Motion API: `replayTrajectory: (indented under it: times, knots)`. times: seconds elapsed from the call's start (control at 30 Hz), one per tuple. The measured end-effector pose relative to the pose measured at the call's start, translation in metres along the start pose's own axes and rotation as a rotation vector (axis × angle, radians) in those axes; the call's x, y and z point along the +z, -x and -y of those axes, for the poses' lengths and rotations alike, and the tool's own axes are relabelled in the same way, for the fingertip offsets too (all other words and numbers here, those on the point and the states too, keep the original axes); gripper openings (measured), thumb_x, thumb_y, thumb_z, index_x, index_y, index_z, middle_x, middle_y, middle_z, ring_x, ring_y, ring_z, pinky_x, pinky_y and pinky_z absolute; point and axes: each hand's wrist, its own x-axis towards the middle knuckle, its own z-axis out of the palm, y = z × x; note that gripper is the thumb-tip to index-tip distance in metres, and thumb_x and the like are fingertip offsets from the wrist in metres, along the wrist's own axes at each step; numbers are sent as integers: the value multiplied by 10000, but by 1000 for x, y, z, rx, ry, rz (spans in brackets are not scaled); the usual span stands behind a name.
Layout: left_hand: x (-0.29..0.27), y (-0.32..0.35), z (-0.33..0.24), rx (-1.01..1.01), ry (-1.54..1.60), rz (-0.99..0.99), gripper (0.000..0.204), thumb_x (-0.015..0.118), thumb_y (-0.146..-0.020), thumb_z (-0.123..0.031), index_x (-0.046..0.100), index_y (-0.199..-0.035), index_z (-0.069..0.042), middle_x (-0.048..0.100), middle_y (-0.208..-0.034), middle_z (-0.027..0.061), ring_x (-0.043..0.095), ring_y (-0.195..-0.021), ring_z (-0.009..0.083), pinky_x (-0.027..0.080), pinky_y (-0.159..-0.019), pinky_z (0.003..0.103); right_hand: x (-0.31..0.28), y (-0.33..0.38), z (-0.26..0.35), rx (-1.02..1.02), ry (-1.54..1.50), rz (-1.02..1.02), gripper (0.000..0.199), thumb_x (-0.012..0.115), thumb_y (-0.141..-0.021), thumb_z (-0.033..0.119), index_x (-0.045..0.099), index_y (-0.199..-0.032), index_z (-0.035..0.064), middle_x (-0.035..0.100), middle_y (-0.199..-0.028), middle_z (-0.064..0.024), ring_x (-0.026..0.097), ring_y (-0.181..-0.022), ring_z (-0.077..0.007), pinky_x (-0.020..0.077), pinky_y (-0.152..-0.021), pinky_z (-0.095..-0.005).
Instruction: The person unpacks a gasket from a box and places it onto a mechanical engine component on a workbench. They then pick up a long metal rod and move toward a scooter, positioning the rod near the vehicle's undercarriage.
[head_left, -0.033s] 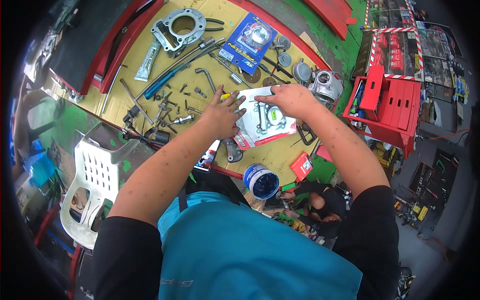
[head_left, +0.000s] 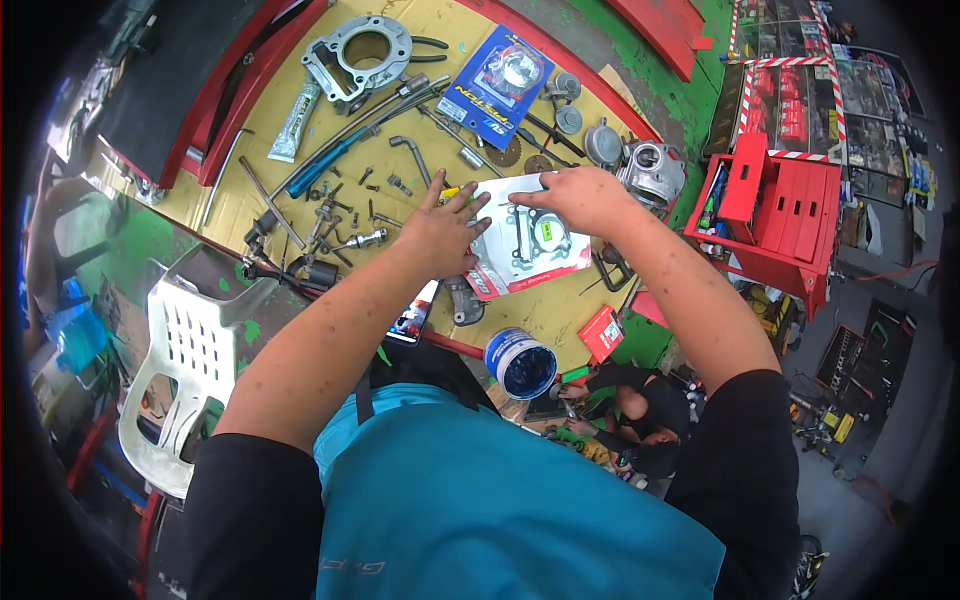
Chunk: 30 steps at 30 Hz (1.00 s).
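A flat, clear-fronted packet of gaskets (head_left: 527,262) with a white and red backing lies on the yellow-topped bench in front of me. My left hand (head_left: 440,232) rests on its left edge, fingers spread and open. Across the packet's upper right part lies my right hand (head_left: 585,203), its fingers stretched leftward over the top with the tips pressing the surface. Several dark and grey gaskets show through the front, beside a small green label. A yellow object (head_left: 450,193) pokes out by my left fingers; its kind is hidden.
Beyond my hands are a cylinder block (head_left: 325,70), a blue piston package (head_left: 482,112), a silver tube (head_left: 294,130) and loose bolts. An engine casting (head_left: 652,172) is at right. Nearer stand a blue tub (head_left: 505,345) and a phone (head_left: 412,318). A person crouches (head_left: 645,400) past the bench.
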Motion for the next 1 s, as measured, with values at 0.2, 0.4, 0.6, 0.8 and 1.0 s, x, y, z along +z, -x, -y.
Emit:
replayTrajectory:
  times: [0.2, 0.4, 0.6, 0.8, 1.0]
  knots:
    - [0, 0, -2, -4, -13, 3, 678, 593, -951, -531, 535, -1560, -236, 310, -1734, 21, 192, -1627, 224, -7, -1291, 680, -3, -12, -14, -81, 32, 48, 696, 628, -901, 24, 619, -1436, 470, 664, -1058, -33, 717, -1024, -235, 604, -803, -400]
    - [-3, 0, 0, -6, -22, 21, 671, 568, -969, -543, 525, -1568, -244, 302, -1738, 8, 185, -1629, 219, -26, -1290, 674, -5, -15, -26, -110, 40, 53, 707, 627, -901, 26, 606, -1450, 472, 672, -1078, -37, 715, -1043, -241, 594, -849, -394]
    - [-4, 1, -1, -6, -47, 30, 670, 547, -987, -559, 508, -1581, -250, 292, -1743, 7, 161, -1634, 213, -34, -1289, 672, 8, 1, -35, 4, -5, 83, 781, 624, -866, -27, 588, -1475, 460, 682, -1103, -50, 719, -1040, -267, 594, -857, -418]
    - [-7, -1, -3, -9, -74, 51, 678, 551, -989, -550, 487, -1594, -250, 290, -1743, 17, 152, -1637, 215, -41, -1285, 680, 16, 15, -27, 159, -125, 119, 778, 606, -865, -27, 581, -1489, 436, 684, -1127, -93, 715, -1033, -305, 588, -870, -434]
    - [-12, -2, -6, -18, -93, 64, 680, 558, -987, -544, 485, -1594, -245, 287, -1743, 32, 163, -1635, 226, -49, -1278, 694, 25, 22, -25, 194, -200, 62, 728, 577, -888, -1, 589, -1487, 413, 697, -1151, -128, 715, -1015, -331, 583, -877, -450]
